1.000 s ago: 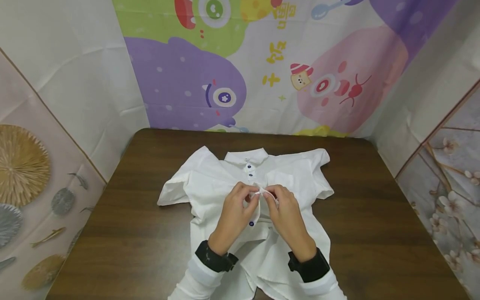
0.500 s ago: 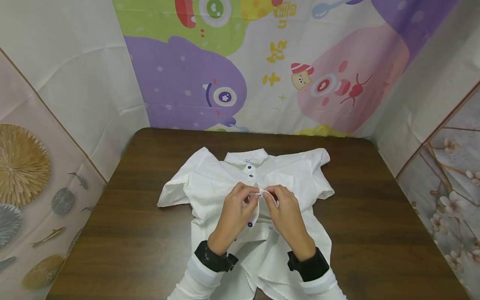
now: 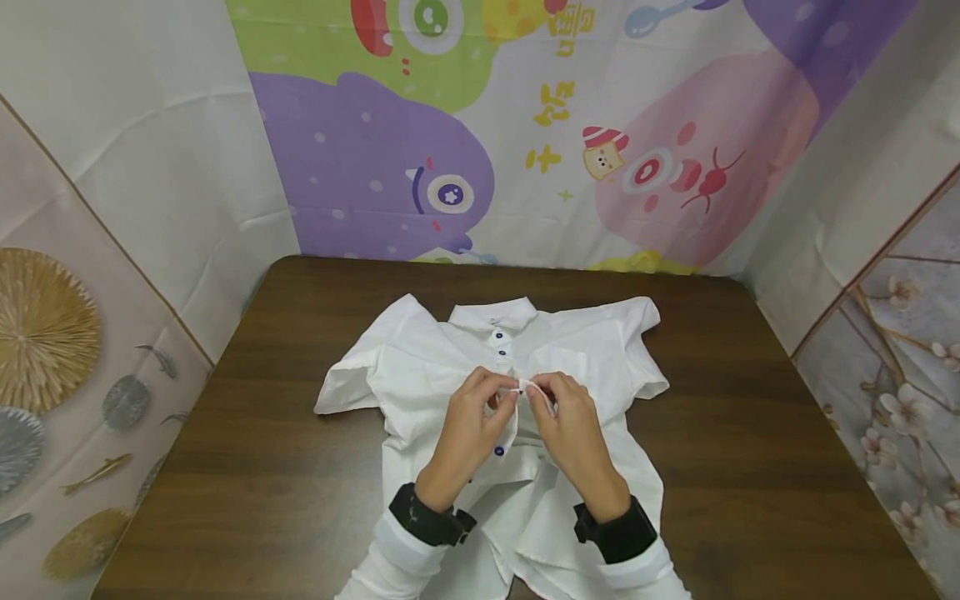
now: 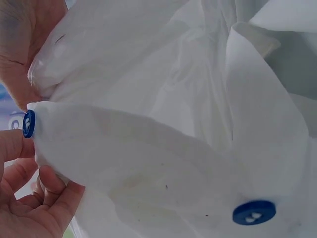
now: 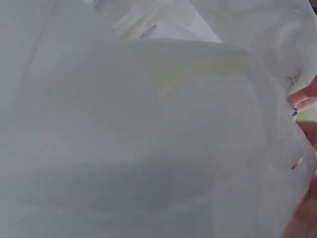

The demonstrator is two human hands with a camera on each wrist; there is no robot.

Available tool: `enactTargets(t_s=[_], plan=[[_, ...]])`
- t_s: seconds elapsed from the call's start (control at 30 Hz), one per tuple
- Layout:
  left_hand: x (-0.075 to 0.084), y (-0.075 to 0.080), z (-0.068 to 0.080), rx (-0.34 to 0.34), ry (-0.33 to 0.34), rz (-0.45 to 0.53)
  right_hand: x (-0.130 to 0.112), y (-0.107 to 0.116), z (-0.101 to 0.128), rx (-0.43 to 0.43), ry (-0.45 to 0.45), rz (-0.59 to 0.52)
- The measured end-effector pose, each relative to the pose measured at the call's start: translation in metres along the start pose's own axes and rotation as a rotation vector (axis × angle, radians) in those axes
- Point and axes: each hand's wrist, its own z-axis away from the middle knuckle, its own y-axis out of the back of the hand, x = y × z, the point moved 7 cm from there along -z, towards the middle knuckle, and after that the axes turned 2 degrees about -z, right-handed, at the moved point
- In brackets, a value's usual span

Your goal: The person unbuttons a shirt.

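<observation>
A small white short-sleeved shirt (image 3: 592,350) with blue buttons lies face up on the brown table (image 3: 300,467), collar away from me. Two blue buttons (image 3: 498,336) below the collar are fastened. My left hand (image 3: 480,408) pinches the button-side edge of the placket at mid-chest. My right hand (image 3: 558,408) pinches the facing edge, fingertips meeting the left hand's. In the left wrist view my fingers (image 4: 20,148) hold the cloth by a blue button (image 4: 28,123); another blue button (image 4: 254,212) sits lower on the placket. The right wrist view is filled with the white shirt (image 5: 148,129).
Cartoon-printed cloth (image 3: 480,125) hangs behind the table. Patterned panels (image 3: 67,350) close in the left and right sides. Bare brown tabletop surrounds the shirt on both sides and at the back.
Both hands stay at the same spot on the placket; the fingertips have drawn slightly closer together. The shirt has not shifted.
</observation>
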Motion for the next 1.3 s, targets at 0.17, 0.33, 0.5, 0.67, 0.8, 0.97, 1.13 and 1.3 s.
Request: enactTargets(t_s=[0.17,0.33,0.5,0.67,0.8,0.97,1.13,1.3], plan=[[0.000,0.007,-0.001,0.032,0.000,0.035,0.013,0.008,-0.003,0.035,-0.067,-0.006],[-0.001,0.009,-0.001,0.037,-0.007,0.035,0.017,0.009,-0.004,0.026,-0.072,-0.020],[-0.003,0.005,0.003,-0.001,0.018,0.036,0.019,0.010,0.001,0.024,-0.078,-0.020],[-0.007,0.004,0.010,-0.064,0.062,0.015,0.027,0.010,0.008,-0.044,-0.125,-0.024],[-0.014,0.004,0.019,-0.168,0.082,-0.045,0.037,0.007,0.015,-0.166,-0.150,0.004],[-0.027,-0.002,0.031,-0.296,0.059,-0.103,0.049,-0.001,0.024,-0.326,-0.142,0.196],[-0.035,-0.005,0.040,-0.327,0.049,-0.073,0.049,-0.018,0.025,-0.415,-0.058,0.379],[-0.034,-0.004,0.041,-0.288,0.037,-0.004,0.027,-0.040,0.009,-0.363,0.145,0.439]])
